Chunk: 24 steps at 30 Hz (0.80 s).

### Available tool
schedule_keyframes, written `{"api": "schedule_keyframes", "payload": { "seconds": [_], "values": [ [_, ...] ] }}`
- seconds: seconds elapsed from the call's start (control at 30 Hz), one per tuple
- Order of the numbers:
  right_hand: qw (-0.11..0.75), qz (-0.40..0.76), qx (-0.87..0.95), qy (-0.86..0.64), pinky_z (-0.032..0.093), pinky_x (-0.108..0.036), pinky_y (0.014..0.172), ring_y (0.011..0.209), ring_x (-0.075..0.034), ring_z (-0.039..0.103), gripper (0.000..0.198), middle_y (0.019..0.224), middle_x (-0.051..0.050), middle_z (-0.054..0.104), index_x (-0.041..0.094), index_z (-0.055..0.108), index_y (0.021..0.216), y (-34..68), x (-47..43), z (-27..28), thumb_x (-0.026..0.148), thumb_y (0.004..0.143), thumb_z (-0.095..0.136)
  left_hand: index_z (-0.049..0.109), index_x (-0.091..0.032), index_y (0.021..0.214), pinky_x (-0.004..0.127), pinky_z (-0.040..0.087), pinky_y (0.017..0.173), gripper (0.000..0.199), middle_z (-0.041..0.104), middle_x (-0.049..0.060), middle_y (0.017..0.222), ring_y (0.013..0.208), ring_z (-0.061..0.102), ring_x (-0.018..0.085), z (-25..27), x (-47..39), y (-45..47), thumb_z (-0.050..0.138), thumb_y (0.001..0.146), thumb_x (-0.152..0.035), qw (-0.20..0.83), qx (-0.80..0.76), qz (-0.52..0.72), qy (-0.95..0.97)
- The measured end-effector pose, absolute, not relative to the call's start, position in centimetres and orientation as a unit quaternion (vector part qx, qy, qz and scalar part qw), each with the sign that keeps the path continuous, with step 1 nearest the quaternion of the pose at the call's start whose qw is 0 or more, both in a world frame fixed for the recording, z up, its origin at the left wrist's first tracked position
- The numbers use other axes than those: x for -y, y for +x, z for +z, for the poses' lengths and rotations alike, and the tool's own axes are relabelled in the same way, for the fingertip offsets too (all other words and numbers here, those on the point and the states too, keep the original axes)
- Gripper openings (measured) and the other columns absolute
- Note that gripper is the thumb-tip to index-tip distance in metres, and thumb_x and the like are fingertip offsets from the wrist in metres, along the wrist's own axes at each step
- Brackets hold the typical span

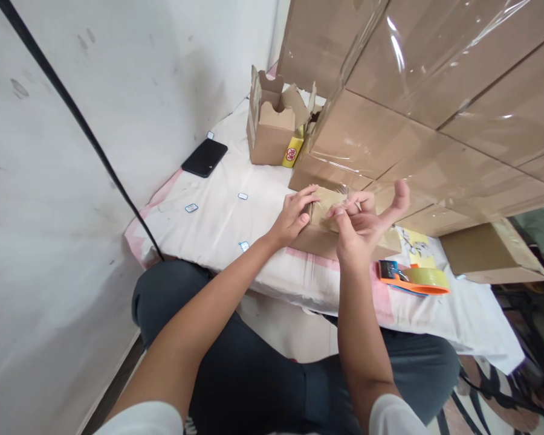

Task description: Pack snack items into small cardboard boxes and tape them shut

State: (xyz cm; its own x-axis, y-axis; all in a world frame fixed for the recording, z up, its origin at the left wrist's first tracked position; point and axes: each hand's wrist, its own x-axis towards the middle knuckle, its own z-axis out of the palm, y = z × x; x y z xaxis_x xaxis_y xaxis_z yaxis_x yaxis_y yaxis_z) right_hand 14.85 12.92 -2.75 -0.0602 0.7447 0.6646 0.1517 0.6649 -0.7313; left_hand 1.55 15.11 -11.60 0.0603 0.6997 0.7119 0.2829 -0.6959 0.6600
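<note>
A small brown cardboard box [320, 238] lies on the white bed sheet [217, 211] in front of me. My left hand [294, 214] presses its fingers against the box's left end and top. My right hand [365, 220] is on the box's top right, thumb raised, its fingertips pinching what looks like clear tape on the lid. An orange tape dispenser [412, 279] with a roll of clear tape rests on the sheet just right of my right wrist.
A tall stack of plastic-wrapped cartons [435, 103] rises behind the box. An open torn carton [274, 121] with a yellow item [292, 151] stands at the back, a black phone [205, 157] by the wall. Small stickers [191, 208] dot the sheet. Another flat box [489, 251] lies right.
</note>
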Motion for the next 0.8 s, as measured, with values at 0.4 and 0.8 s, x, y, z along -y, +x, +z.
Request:
{"api": "schedule_keyframes", "payload": {
  "seconds": [0.4, 0.8],
  "values": [
    [0.59, 0.235, 0.693, -0.341, 0.061, -0.038, 0.071, 0.072, -0.016, 0.063, 0.077, 0.101, 0.0, 0.056, 0.051, 0.017, 0.147, 15.1, -12.4, -2.0, 0.037, 0.089, 0.066, 0.047, -0.026, 0.144, 0.051, 0.036, 0.113, 0.072, 0.041, 0.012, 0.16, 0.14, 0.04, 0.032, -12.2, -14.7, 1.3, 0.05, 0.089, -0.072, 0.167, -0.351, 0.582, 0.714],
    [0.426, 0.313, 0.758, -0.383, 0.059, -0.042, 0.08, 0.073, -0.019, 0.07, 0.049, 0.07, 0.006, 0.064, 0.028, 0.047, 0.123, 17.4, -19.6, 1.1, 0.035, 0.081, 0.073, 0.026, -0.028, 0.16, 0.051, 0.036, 0.116, 0.088, 0.047, 0.013, 0.152, 0.135, 0.042, 0.031, -12.3, -13.8, 1.6, 0.055, 0.088, -0.07, 0.2, -0.359, 0.6, 0.687]
  ]
}}
